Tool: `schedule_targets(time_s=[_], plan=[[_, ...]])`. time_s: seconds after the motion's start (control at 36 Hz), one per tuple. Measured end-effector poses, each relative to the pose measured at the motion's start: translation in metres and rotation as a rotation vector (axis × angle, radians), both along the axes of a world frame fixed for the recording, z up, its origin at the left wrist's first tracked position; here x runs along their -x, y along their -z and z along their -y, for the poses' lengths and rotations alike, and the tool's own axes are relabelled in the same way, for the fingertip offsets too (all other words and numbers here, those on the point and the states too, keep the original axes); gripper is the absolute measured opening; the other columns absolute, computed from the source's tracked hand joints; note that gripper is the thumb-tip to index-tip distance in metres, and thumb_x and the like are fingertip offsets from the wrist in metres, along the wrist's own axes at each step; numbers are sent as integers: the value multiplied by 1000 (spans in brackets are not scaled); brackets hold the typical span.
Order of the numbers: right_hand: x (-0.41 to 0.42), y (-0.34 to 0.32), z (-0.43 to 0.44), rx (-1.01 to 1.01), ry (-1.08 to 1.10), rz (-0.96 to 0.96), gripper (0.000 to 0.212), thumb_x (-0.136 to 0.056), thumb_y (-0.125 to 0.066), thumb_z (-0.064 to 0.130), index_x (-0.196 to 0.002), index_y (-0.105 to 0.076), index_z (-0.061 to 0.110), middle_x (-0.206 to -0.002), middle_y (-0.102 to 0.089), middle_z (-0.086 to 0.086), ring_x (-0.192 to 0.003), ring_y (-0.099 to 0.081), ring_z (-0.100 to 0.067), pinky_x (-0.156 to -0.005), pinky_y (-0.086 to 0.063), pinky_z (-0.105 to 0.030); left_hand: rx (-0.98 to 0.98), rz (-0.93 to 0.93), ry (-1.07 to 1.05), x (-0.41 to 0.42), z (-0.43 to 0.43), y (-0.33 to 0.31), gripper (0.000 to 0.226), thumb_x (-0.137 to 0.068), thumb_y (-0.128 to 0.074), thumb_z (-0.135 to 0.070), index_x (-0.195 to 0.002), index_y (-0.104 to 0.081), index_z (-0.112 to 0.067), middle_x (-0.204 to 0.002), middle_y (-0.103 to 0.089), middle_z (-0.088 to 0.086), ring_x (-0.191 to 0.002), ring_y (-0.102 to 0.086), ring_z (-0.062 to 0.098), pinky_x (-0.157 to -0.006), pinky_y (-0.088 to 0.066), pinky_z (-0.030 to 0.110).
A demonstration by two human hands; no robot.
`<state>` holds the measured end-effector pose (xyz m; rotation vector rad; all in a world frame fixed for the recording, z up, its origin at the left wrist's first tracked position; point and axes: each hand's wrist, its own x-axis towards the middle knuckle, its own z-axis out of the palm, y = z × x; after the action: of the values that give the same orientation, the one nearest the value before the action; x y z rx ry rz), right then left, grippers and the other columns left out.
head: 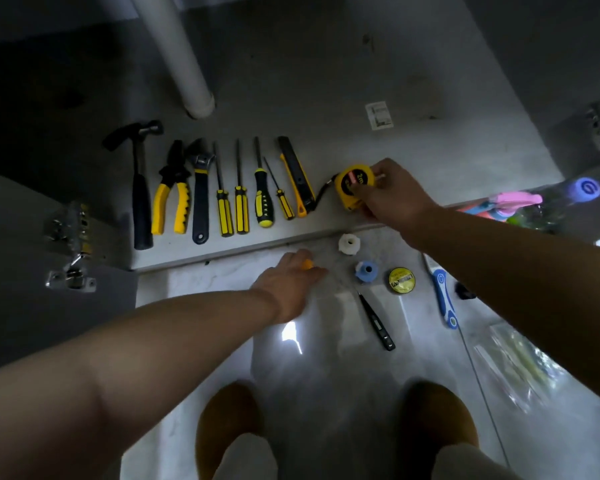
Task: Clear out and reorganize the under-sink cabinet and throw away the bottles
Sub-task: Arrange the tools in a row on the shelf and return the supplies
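Your left hand [288,285] over orange piece [307,264], grip unclear. Right hand [392,192] grip holds tape measure [355,183], cabinet floor [430,157] front edge: reorganizing. Next, align with tool row [224,216].

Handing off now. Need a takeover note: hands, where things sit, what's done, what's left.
Right hand: grips the yellow tape measure at the right end of the tool row on the cabinet floor.
Left hand: reaches to a small orange piece on the tile; grip unclear.
Done: tools lined up in the cabinet.
Left: white fitting, blue fitting, yellow tin and black pen lie on the tile; bottles at the right edge not yet thrown away.
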<state>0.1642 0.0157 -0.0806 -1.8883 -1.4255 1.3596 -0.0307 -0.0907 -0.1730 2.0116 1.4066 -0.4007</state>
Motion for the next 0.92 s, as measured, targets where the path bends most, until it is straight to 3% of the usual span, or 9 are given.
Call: schedule_targets(time_s=[0.08, 0.25, 0.42, 0.58, 0.69, 0.75, 0.83, 0.92], plan=[[10, 9, -10, 35, 45, -27, 29, -93, -66, 28, -116, -54, 15, -106, -68, -16, -94, -70, -34, -86, -57, -52, 14, -83, 89, -3, -4, 3, 91, -85, -65, -1, -158, -23, -35, -168, 0, 1, -155, 0, 24, -118, -35, 43], [28, 20, -12, -5, 96, 1, 39, -91, -68, 29, -110, -39, 14, -111, -63, -19, -98, -67, -37, -85, -57, -52, -176, -128, 117, -3, -5, 6, 73, -81, -62, 7, -146, -39, -19, -151, -29, 8, -137, -27, 32, -99, -51, 45], [34, 26, -7, -85, 78, 116, 33, -93, -64, 35, -111, -46, 14, -101, -70, -16, -94, -69, -32, -85, -57, -47, -211, -175, 51, 2, 6, 8, 74, -83, -67, 0, -147, -36, -16, -146, -36, 8, -131, -33, 31, -89, -56, 39], [32, 26, -4, -86, 67, 135, 31, -94, -62, 34, -111, -47, 14, -100, -70, -17, -92, -69, -33, -84, -57, -48, -215, -228, -81, 10, 9, 4, 41, -92, -55, -12, -132, -53, -21, -131, -54, 5, -127, -41, 25, -94, -52, 38], [19, 25, 4, -79, 42, 127, 29, -93, -61, 31, -108, -44, 13, -99, -67, -14, -87, -67, -34, -80, -58, -48, -13, -48, -253, 15, 8, -7, 14, -93, -59, -20, -102, -69, -22, -107, -69, 2, -104, -63, 21, -89, -56, 38], [8, 24, 13, -155, -18, 127, 22, -93, -59, 27, -106, -48, 14, -89, -65, -7, -79, -66, -26, -70, -56, -38, 140, 125, -298, 14, 6, -18, 5, -93, -68, -20, -93, -72, -17, -96, -72, 2, -90, -65, 15, -87, -55, 33], [-15, 22, 31, -336, -170, 181, 4, -92, -56, 19, -89, -58, 17, -67, -58, 8, -61, -56, -3, -53, -41, -19, 343, 430, -392, 6, 0, -51, 26, -93, -71, -14, -69, -68, -26, -71, -63, -8, -72, -58, 10, -72, -55, 30], [-41, 26, 47, -399, -346, 255, 18, -91, -58, 17, -74, -60, 13, -59, -56, 4, -53, -51, -7, -54, -39, -29, 349, 596, -434, -6, -15, -86, 31, -93, -70, -12, -68, -70, -29, -67, -65, -14, -68, -63, 5, -66, -53, 18]])
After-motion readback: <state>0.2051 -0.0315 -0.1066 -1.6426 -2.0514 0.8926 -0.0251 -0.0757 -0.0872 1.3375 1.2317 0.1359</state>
